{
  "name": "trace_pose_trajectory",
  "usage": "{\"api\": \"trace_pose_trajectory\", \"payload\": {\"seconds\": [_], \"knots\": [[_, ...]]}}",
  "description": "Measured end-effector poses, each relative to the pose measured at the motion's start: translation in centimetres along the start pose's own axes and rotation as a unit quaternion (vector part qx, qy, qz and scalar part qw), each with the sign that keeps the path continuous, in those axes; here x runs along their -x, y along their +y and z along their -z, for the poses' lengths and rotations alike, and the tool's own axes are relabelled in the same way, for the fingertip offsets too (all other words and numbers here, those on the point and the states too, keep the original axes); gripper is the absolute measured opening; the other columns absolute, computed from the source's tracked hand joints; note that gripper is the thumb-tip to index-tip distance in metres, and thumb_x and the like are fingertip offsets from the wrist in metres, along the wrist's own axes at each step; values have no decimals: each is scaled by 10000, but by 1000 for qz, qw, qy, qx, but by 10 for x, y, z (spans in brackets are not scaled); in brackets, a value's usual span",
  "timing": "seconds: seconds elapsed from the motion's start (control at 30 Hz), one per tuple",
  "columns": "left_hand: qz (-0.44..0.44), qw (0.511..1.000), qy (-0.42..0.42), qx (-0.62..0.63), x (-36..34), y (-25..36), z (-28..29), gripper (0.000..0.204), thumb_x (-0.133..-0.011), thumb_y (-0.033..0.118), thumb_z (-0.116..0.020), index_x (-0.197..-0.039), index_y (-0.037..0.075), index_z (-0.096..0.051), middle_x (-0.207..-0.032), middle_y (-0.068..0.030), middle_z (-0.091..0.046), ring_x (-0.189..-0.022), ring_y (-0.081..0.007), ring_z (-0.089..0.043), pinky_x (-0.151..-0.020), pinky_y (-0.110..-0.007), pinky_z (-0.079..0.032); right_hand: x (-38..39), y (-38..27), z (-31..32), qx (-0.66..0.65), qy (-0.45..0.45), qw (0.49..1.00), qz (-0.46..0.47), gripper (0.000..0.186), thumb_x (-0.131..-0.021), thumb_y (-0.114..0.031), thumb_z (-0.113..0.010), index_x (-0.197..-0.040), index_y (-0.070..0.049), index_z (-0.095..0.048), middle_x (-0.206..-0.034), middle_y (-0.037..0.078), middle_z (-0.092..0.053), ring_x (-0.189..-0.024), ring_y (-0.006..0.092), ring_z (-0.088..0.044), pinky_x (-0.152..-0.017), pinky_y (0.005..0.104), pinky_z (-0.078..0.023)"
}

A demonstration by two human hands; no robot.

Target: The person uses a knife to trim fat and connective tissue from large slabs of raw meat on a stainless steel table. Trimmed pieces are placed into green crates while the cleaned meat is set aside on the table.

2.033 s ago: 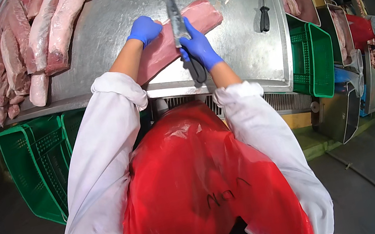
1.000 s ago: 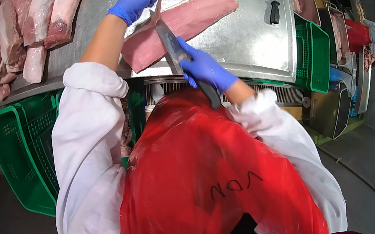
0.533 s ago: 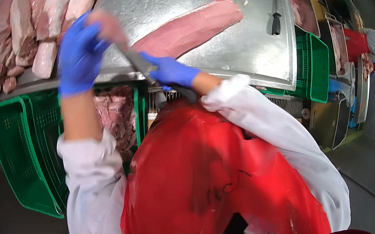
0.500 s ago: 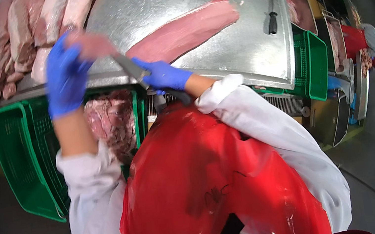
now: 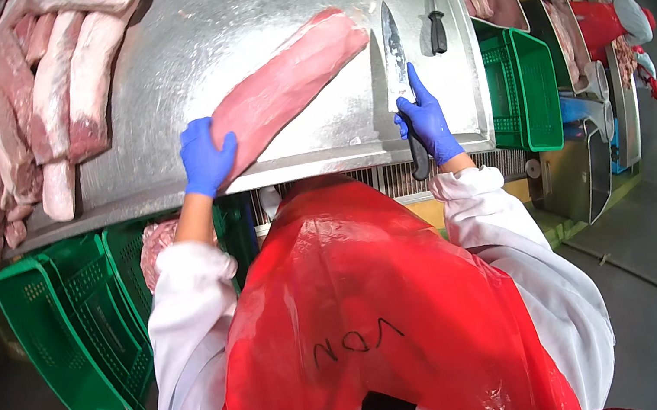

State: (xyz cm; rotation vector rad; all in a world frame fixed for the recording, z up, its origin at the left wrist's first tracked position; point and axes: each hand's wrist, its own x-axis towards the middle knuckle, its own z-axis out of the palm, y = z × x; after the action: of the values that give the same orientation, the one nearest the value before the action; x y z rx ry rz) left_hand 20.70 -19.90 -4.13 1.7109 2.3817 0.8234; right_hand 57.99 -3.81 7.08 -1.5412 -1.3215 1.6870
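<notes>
A long trimmed pork loin (image 5: 293, 79) lies slantwise on the steel table. Around its near left end is my blue-gloved left hand (image 5: 206, 158), fingers on the left side and thumb over the meat. Further right, my right hand (image 5: 427, 124), also gloved in blue, is closed on a knife (image 5: 392, 49) with a black handle. Its blade points away from me over the table, apart from the loin. To the right of the knife lies a thin tool (image 5: 436, 29) with a black handle and a narrow metal shaft, perhaps a sharpening steel.
Several untrimmed meat pieces (image 5: 50, 96) are heaped on the table's left side. Green crates (image 5: 69, 330) stand below its front edge, one holding meat trimmings (image 5: 156, 248). Another green crate (image 5: 537, 89) is at the right, near metal bins of meat. A person in red (image 5: 600, 25) stands beyond.
The small meat piece has left my left hand, which has come right onto the loin's end. My right hand has carried the knife rightward, and its blade has swung to point away from me.
</notes>
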Motion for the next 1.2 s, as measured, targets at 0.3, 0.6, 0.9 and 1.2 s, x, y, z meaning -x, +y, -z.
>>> {"api": "trace_pose_trajectory", "payload": {"seconds": [0.3, 0.6, 0.9, 1.2], "knots": [[71, 954, -291, 6, -255, 159, -84, 653, -768, 590, -644, -1083, 20, -681, -1138, -226, -676, -1054, -382, -649, -916, -432, -508, -12, 16, 83, 71, 39, 996, 36, 781, -936, -23, -552, -1576, -270, -178, -712, 44, -605, -539, 90, -557, -477, 267, -495], [44, 909, -413, 42, -329, 177, -163, 490, -802, 409, -674, -878, -72, -718, -829, -224, -711, -777, -317, -689, -734, -398, -525, -54, 11, 132, 123, 23, 992, 10, 759, -929, -85, -557, -1573, -257, -194, -634, 64, -616, -519, 111, -578, -508, 288, -511], [180, 883, -280, 332, -276, 188, -114, 102, -827, 92, -647, -809, -7, -639, -704, -67, -655, -606, -120, -600, -588, -270, -487, -156, -31, 58, 4, -122, 987, 103, 757, -941, -166, -552, -1576, -242, -147, -729, 144, -636, -568, 183, -620, -573, 344, -560], [198, 900, -214, 323, -263, 197, -119, 165, -830, 125, -676, -747, -5, -619, -649, -66, -636, -556, -114, -570, -530, -277, -465, -194, -39, 8, 39, -232, 972, -21, 732, -942, -90, -538, -1571, -263, -205, -746, 102, -607, -569, 128, -581, -533, 283, -530]]}}
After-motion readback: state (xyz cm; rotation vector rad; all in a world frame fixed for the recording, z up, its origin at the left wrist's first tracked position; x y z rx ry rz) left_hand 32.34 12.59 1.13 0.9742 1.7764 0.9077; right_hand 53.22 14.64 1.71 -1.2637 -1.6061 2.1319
